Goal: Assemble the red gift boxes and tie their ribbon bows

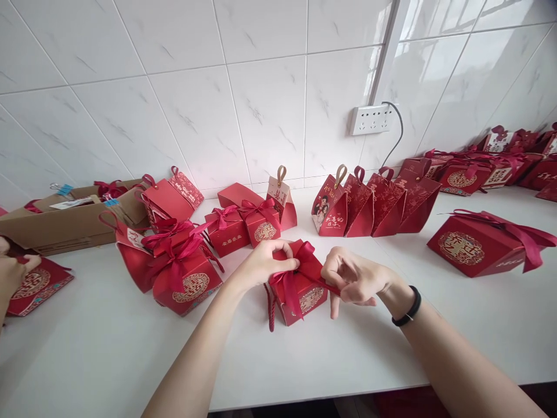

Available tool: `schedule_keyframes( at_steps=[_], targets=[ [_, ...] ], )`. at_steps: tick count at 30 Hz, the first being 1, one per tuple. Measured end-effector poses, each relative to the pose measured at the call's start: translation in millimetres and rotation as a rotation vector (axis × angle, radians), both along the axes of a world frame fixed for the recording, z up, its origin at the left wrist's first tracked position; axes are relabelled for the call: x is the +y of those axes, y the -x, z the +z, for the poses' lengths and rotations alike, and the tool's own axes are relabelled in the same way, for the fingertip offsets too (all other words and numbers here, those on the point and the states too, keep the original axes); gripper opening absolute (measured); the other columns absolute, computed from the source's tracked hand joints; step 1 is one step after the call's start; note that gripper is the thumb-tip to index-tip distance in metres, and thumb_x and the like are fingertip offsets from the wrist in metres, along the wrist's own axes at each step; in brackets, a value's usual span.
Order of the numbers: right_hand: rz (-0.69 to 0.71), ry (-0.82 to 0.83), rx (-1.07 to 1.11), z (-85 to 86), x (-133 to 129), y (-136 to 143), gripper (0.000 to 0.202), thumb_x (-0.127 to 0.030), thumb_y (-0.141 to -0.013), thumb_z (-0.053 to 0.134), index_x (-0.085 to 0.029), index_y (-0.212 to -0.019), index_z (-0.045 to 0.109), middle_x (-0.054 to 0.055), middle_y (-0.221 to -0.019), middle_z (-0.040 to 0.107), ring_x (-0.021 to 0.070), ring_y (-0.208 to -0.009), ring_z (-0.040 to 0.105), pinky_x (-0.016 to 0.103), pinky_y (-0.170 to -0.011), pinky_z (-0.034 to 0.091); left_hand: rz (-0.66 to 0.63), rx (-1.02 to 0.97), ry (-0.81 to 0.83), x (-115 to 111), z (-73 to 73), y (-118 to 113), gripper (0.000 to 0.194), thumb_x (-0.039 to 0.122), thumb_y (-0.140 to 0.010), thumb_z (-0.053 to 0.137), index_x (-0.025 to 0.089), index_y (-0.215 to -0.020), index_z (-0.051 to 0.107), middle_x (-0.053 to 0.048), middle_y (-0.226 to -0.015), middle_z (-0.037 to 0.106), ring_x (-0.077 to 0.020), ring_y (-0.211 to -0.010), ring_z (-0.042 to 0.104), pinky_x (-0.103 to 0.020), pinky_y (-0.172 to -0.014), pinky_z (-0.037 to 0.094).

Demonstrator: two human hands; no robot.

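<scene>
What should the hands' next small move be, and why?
Probably a gentle outward pull by the right hand to snug the red ribbon: that hand appears to hold a strip of it, while the left hand pinches it atop the red gift box.
</scene>
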State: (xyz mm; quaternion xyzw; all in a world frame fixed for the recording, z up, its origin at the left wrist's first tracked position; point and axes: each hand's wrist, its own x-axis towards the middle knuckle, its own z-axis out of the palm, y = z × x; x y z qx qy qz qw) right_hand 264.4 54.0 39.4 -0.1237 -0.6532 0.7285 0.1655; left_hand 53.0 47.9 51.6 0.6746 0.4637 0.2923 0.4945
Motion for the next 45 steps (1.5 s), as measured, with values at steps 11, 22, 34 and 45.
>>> schedule_keyframes(
  at_steps=[11, 22, 34, 45],
  targets=[
    [0.267, 0.115, -0.021, 8.6, -3, -9, 0.035, -0.042, -0.069, 0.069, -0.009, -0.061, 0.063, -0.006, -0.033, 0.048, 0.0021, -0.023, 0.038, 0.011, -0.031, 0.039, -0.019, -0.036, 0.057, -3, 9.1, -1, 0.02, 0.032, -0.07, 0.067, 0.016, -0.068, 0.054, 0.001, -0.076, 0.054, -0.0121, -0.073, 0.051, -0.025, -0.069, 0.037],
    [0.498, 0.115, -0.636, 14.2, -38, 28, 0.087, -0.083, -0.061, 0.037, -0.013, -0.113, 0.041, -0.002, -0.07, 0.055, 0.0091, -0.031, 0.052, 0.022, -0.029, 0.044, -0.057, -0.091, 0.124, -6, 13.3, 4, 0.014, 0.026, -0.069, 0.065, 0.016, -0.071, 0.055, 0.002, -0.076, 0.053, -0.0108, -0.073, 0.05, -0.023, -0.071, 0.037],
    [0.085, 0.039, -0.39, 11.0, -45, 37, 0.046, -0.036, -0.087, 0.023, -0.012, -0.067, 0.056, 0.005, -0.059, 0.056, 0.0087, -0.041, 0.052, 0.02, -0.038, 0.047, -0.027, -0.035, 0.074, -7, 14.1, 1, 0.017, 0.031, -0.07, 0.065, 0.016, -0.069, 0.056, 0.001, -0.077, 0.057, -0.0121, -0.071, 0.052, -0.024, -0.066, 0.036],
    [0.155, -0.05, -0.371, 6.6, -48, 42, 0.034, -0.011, -0.073, 0.027, -0.013, -0.054, 0.055, -0.002, -0.047, 0.048, 0.0057, -0.035, 0.045, 0.016, -0.037, 0.041, -0.032, 0.085, 0.042, -7, 13.7, 1, 0.023, 0.037, -0.068, 0.066, 0.018, -0.069, 0.054, 0.001, -0.074, 0.056, -0.0115, -0.066, 0.051, -0.024, -0.062, 0.036]
  ],
)
